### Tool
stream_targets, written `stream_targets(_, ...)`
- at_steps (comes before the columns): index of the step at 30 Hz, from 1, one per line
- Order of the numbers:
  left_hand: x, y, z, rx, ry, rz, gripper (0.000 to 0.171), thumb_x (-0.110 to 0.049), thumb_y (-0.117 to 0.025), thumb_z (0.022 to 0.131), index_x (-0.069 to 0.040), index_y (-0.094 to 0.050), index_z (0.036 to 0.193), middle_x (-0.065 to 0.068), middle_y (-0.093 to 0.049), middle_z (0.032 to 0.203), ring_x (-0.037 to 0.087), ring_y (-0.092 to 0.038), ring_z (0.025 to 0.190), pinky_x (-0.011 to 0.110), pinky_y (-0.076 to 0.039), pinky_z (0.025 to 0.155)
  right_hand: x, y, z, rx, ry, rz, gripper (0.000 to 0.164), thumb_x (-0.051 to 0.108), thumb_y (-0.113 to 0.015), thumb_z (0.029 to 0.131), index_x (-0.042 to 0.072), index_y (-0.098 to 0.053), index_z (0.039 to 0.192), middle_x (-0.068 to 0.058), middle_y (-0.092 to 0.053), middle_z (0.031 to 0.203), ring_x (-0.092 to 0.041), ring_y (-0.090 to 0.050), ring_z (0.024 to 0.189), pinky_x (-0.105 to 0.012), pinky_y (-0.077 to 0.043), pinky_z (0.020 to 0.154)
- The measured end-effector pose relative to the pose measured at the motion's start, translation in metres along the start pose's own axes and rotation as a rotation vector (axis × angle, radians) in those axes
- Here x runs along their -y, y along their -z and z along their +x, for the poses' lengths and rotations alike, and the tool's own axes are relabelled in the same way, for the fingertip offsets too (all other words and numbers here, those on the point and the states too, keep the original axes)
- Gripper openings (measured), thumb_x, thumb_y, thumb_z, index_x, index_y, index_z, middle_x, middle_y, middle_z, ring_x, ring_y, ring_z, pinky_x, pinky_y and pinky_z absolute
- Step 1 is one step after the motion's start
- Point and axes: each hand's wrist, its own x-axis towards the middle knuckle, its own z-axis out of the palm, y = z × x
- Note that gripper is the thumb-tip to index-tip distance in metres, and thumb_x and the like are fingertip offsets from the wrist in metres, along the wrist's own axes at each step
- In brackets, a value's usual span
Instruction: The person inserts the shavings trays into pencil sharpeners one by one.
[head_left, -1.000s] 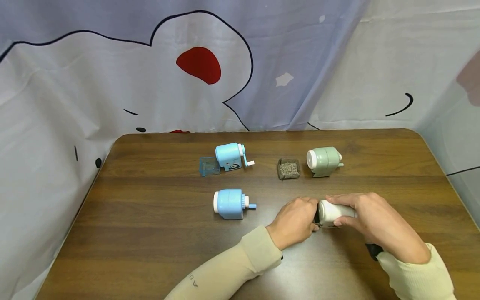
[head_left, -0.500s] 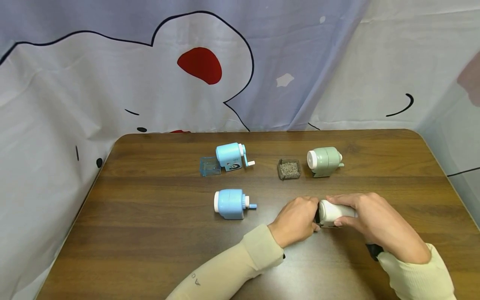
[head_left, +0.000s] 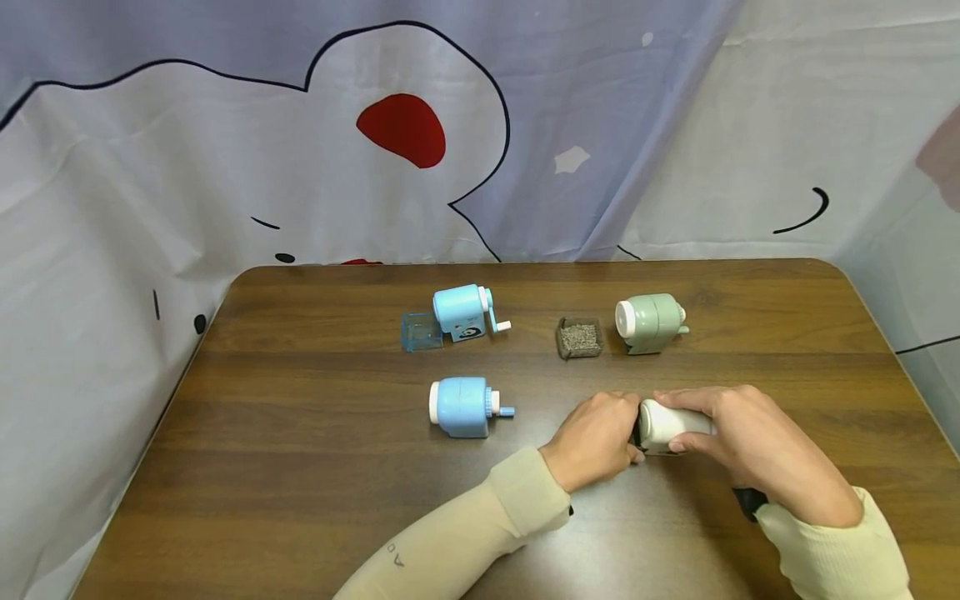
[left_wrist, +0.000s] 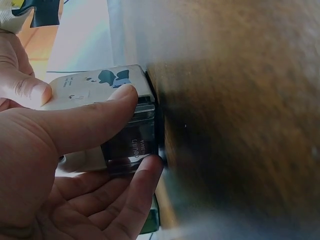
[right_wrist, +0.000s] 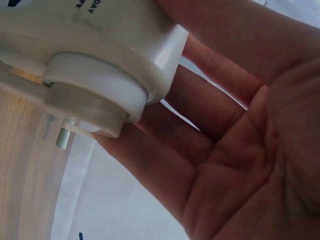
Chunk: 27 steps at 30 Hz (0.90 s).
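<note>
A white hand-crank pencil sharpener (head_left: 663, 427) sits at the right of the table, between both hands. My right hand (head_left: 761, 450) grips its body, thumb on one side and fingers on the other. In the right wrist view its crank (right_wrist: 85, 110) shows near the palm. My left hand (head_left: 596, 442) is at the sharpener's left end. In the left wrist view the thumb and a fingertip pinch the dark see-through shavings drawer (left_wrist: 130, 142), which lies within the sharpener's end. Printed dark figures mark the white body (left_wrist: 75, 90).
Behind the hands stand a green sharpener (head_left: 651, 323) and a separate drawer full of shavings (head_left: 580, 338). To the left are a blue sharpener (head_left: 462, 408) and a light-blue one (head_left: 459, 310) beside a clear blue drawer (head_left: 422, 332). A curtain (head_left: 525, 125) hangs behind the table.
</note>
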Motion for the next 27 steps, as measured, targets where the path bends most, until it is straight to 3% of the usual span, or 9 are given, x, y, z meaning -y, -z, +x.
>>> stream_targets(19, -0.0026, -0.0018, 0.0027, 0.009, 0.038, -0.013, 0.045, -0.033, -0.084, 0.066, -0.013, -0.058, 0.098, -0.004, -0.065, 0.088, 0.003, -0.057, 0.073, 0.016, -0.048, 0.063, -0.0009, 0.0003, -0.0004, -0.001, 0.004, 0.009, 0.046, 0.019, -0.082, 0.066, 0.009, -0.070, 0.110, -0.003, -0.070, 0.099, -0.013, -0.062, 0.079, -0.035, -0.051, 0.063)
stream_targets(27, -0.0025, -0.0030, 0.0026, -0.005, 0.023, -0.018, 0.046, -0.033, -0.084, 0.066, -0.013, -0.058, 0.099, -0.004, -0.066, 0.089, 0.004, -0.059, 0.075, 0.015, -0.049, 0.064, -0.0004, 0.0002, -0.0004, 0.000, 0.002, 0.013, 0.046, 0.019, -0.082, 0.066, 0.009, -0.070, 0.110, -0.004, -0.070, 0.100, -0.013, -0.062, 0.079, -0.035, -0.051, 0.063)
